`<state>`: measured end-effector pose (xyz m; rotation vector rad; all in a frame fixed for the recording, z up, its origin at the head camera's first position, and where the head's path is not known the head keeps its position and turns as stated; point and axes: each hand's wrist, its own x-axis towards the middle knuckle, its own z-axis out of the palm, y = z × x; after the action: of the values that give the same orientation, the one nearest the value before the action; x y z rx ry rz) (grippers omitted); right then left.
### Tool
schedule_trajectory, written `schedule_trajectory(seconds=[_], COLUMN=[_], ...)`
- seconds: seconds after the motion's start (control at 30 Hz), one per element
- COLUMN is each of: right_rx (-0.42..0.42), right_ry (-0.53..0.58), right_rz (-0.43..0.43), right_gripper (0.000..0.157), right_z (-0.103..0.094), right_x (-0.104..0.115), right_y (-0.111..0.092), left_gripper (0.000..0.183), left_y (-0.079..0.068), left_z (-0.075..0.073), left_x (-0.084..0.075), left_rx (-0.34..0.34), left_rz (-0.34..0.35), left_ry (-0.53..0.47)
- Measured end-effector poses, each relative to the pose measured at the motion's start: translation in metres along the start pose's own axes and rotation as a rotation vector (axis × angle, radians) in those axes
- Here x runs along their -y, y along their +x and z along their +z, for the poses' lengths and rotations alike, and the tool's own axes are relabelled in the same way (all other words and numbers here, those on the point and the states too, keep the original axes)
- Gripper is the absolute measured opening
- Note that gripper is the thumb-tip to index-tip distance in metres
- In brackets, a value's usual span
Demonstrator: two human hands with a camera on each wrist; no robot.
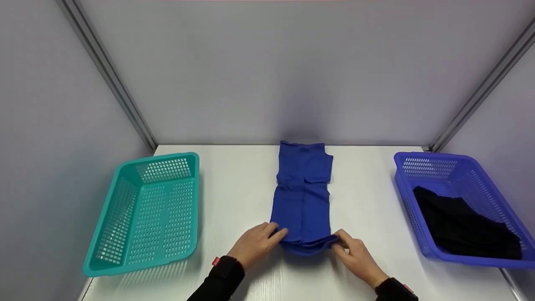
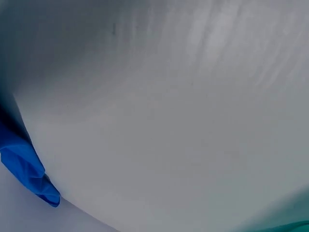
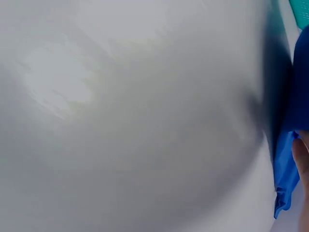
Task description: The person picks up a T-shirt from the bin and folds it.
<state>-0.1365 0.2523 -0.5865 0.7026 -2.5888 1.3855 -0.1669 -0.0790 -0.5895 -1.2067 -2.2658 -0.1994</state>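
Note:
A blue garment [image 1: 304, 200], folded into a long narrow strip, lies lengthwise on the white table in the head view. My left hand [image 1: 256, 243] pinches its near left corner, and my right hand [image 1: 355, 256] pinches the near right corner. Between them the near end is lifted a little, showing several layers of cloth. Only a bit of the blue garment [image 2: 21, 162] enters the left wrist view, at the left edge; that hand is out of frame there. At the right edge of the right wrist view, fingers [image 3: 302, 162] touch the blue garment [image 3: 286, 176].
To the left stands a teal basket [image 1: 195, 209] with nothing in it. A purple-blue basket [image 1: 407, 209] on the right holds a black cloth item [image 1: 464, 225]. Grey panels [image 1: 292, 75] enclose the white table [image 1: 238, 184] at the back and sides.

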Motion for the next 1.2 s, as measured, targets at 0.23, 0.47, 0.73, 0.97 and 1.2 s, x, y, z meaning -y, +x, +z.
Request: schedule_trajectory(seconds=[0.23,0.47,0.73,0.97,1.2], right_rx=[-0.122,-0.158,-0.081,-0.016,-0.065], right_ry=[0.072,0.177,0.296,0.314,0.38], right_rz=[0.118,0.227,0.266,0.338,0.381], right_gripper=[0.02,0.01,0.009,0.011,0.016], right_z=[-0.014,-0.023,-0.027,-0.027,-0.027], right_x=[0.009,0.015,0.021,0.024,0.023], right_y=[0.007,0.014,0.018,0.021,0.034], left_gripper=[0.036,0.019,0.01,0.027,0.027], left_y=[0.013,0.022,0.031,0.034,0.044], left_z=[-0.008,-0.02,-0.031,-0.035,-0.029], left_x=[-0.004,-0.007,-0.007,-0.007,-0.001], left_rx=[-0.146,-0.062,0.02,0.132,0.079], left_rz=[-0.177,-0.468,-0.612,-0.732,-0.759], left_ry=[-0.23,-0.792,-1.047,-1.252,-1.153])
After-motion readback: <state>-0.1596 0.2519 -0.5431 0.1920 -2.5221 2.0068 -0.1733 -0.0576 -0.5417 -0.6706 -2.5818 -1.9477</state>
